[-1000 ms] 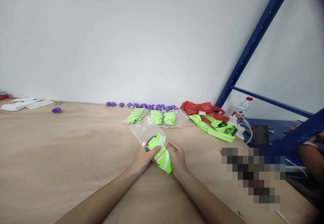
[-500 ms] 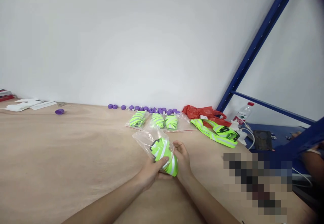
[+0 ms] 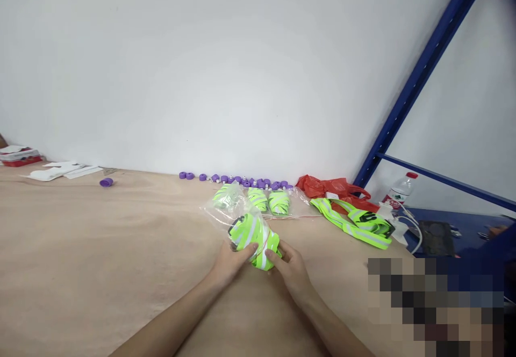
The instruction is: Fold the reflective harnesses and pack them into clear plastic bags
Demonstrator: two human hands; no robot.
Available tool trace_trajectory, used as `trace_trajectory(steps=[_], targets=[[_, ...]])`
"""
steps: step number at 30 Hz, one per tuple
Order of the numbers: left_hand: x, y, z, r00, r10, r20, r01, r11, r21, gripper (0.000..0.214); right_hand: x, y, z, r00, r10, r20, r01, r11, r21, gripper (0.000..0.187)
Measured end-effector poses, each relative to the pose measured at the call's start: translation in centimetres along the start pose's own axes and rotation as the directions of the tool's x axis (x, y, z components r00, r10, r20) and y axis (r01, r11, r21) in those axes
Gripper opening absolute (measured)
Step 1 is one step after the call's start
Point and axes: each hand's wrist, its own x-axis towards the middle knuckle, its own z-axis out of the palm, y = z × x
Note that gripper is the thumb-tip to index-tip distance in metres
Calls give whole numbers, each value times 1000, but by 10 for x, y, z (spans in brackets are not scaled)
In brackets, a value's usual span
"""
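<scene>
A folded neon-green reflective strap (image 3: 264,263) with silver stripes and black buckle parts is held low over the table. Most of it sits inside a clear plastic bag (image 3: 213,216), while its near end sticks out past the bag's red-lined mouth. My left hand (image 3: 229,264) is closed around the bagged part, thumb on top and other fingers mostly hidden beneath. At the protruding end, my right hand (image 3: 293,268) grips the strap from the right, with its thumb on top. The bag's far end reaches over one of the packed straps behind.
Bagged green straps (image 3: 279,202) lie behind, before a row of purple caps (image 3: 258,183). To the right are a loose reflective strap (image 3: 355,230), a red plastic bag (image 3: 326,186), a bottle (image 3: 401,189) and a blue rack (image 3: 423,72). White papers (image 3: 60,171) lie left.
My right hand has moved from the bag's side edge onto the strap's protruding end. The bundle has tilted flatter, and the view has shifted slightly left.
</scene>
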Motion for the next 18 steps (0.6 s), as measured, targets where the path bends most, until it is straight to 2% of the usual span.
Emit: trace_trajectory(steps=[3, 6, 10, 12, 15, 18], targets=[[-1, -7, 1, 1000, -14, 20, 15, 1000, -17, 55, 1, 4, -3, 999, 22, -31, -22, 1000, -5, 52], [-5, -15, 8, 999, -39, -2, 39, 998, -46, 61, 1, 11, -2, 995, 52, -83, -44, 995, 92, 52], [-6, -21, 12, 999, -50, 17, 51, 996, -74, 60, -3, 17, 5, 983, 121, -137, -91, 973, 211, 52], [-3, -19, 11, 999, -39, -16, 37, 994, -102, 61, -4, 18, 8, 981, 151, -119, -115, 957, 267, 52], [1, -13, 8, 992, 29, -122, -44, 991, -125, 62, -6, 19, 13, 984, 166, -62, -136, 933, 334, 50], [1, -9, 9, 988, 58, -146, -77, 988, -132, 59, -6, 21, 13, 986, 154, -66, -121, 925, 360, 50]])
